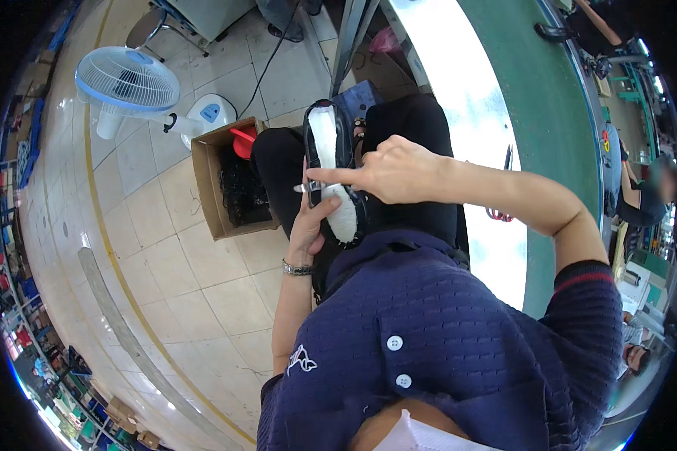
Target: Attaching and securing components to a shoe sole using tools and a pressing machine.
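A black shoe, its sole side up with a long white middle, lies over my lap. My left hand is wrapped round its near left side, the thumb resting on the white part. Across the middle of the shoe reaches my right hand, its index finger stretched out and the other fingers curled in. A small pale, shiny tip sticks out by that fingertip at the shoe's left edge; what it belongs to is hidden.
Left of my knees stands a cardboard box with black scraps and a red scoop-like thing. Beyond it is a standing fan. Red-handled scissors lie on the white tabletop at my right, beside a green belt.
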Motion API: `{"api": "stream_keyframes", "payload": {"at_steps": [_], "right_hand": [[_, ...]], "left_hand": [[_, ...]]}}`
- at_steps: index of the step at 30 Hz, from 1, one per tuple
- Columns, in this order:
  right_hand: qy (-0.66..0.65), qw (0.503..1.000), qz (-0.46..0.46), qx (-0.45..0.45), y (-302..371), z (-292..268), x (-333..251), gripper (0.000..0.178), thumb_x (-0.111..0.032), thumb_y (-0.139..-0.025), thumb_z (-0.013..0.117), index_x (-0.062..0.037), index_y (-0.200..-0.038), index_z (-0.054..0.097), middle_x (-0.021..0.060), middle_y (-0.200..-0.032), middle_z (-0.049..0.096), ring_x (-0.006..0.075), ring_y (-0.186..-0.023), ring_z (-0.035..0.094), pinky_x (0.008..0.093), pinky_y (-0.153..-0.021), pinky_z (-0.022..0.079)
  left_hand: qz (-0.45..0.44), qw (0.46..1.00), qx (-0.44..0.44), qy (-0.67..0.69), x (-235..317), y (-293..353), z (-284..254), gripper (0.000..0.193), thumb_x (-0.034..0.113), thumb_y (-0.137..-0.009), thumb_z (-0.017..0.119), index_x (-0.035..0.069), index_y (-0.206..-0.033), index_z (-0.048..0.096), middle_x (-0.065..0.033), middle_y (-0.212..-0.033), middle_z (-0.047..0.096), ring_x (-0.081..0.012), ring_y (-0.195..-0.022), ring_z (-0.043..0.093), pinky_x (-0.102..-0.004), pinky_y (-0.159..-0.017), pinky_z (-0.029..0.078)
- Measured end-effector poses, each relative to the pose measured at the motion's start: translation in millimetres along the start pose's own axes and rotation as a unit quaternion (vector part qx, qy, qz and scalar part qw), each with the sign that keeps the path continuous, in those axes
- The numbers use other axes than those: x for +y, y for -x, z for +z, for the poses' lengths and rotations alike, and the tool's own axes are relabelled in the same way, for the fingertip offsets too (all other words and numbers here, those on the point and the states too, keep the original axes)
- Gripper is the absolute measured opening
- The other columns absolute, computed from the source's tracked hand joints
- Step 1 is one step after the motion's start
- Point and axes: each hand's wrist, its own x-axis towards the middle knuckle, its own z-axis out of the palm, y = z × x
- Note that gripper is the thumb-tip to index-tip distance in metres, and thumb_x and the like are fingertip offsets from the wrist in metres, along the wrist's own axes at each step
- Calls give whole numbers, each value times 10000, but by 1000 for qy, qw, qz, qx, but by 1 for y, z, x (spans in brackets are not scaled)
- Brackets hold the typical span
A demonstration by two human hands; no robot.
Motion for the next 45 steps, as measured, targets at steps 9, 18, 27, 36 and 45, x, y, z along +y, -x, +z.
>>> {"api": "stream_keyframes", "payload": {"at_steps": [9, 18, 27, 36, 45], "right_hand": [[15, 1000, 13, -16, 11, 0, -23, 801, -32, -819, 502, -262, -1520, 188, 79, -562, 578, 130, -429, 571, 253, -378, 427], [-70, 993, 38, -89, 19, 1, -36, 721, -98, -870, 526, -225, -1503, 203, 94, -627, 621, 203, -570, 667, 310, -446, 504], [-92, 990, 76, -79, 29, 15, -37, 687, -141, -923, 493, -232, -1513, 153, 116, -636, 625, 185, -503, 628, 287, -424, 485], [-128, 985, 82, -77, 40, 26, -33, 743, -102, -913, 492, -355, -1505, 121, 130, -695, 617, 210, -479, 623, 295, -400, 493], [-111, 981, 157, -16, -20, -5, 17, 655, -254, -951, 528, -303, -1508, 188, 101, -590, 594, 179, -422, 563, 311, -390, 449]], "left_hand": [[-81, 993, -64, -63, 3, 0, -8, 996, -34, -728, 754, 162, -1487, 139, -97, -1233, 546, -201, -1050, 585, -345, -910, 491], [-57, 982, -109, -141, -9, -3, -24, 467, 68, -785, 744, 48, -1220, 575, -93, -1129, 615, -222, -1047, 601, -351, -899, 506], [-106, 980, -79, -147, 1, 2, -1, 1224, -175, -662, 725, 224, -1523, -49, -103, -1244, 527, -196, -1033, 585, -316, -781, 559], [-71, 989, -35, -124, -22, 29, 10, 350, 108, -888, 675, -15, -1191, 551, -47, -1066, 635, -115, -962, 595, -263, -843, 481], [-90, 982, -92, -139, 1, 13, 9, 610, 54, -780, 749, 15, -1320, 467, -64, -1206, 587, -161, -1104, 560, -308, -966, 437]]}}
